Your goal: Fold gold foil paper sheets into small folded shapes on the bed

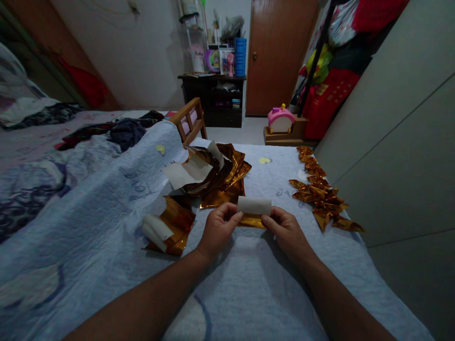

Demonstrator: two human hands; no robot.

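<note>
Between my two hands is a sheet of gold foil paper (253, 206), its white back up and a gold strip folded over along the near edge. My left hand (221, 226) pinches the left end of the fold between thumb and fingers. At the right end, my right hand (285, 228) grips it the same way. Just beyond my left hand lies a fanned pile of gold foil sheets (227, 173), several curling to show white backs. A smaller stack of curled foil sheets (174, 226) rests left of my left hand. Folded gold foil pieces (322, 196) lie heaped to the right.
Everything rests on a bed with a light blue quilted cover (249, 284). A wooden bed rail (192, 121) stands at the far left corner, and a pale cabinet (401, 156) borders the right side. Rumpled bedding (71, 170) lies at left. Beyond are a dark shelf (213, 102) and a pink toy (280, 118).
</note>
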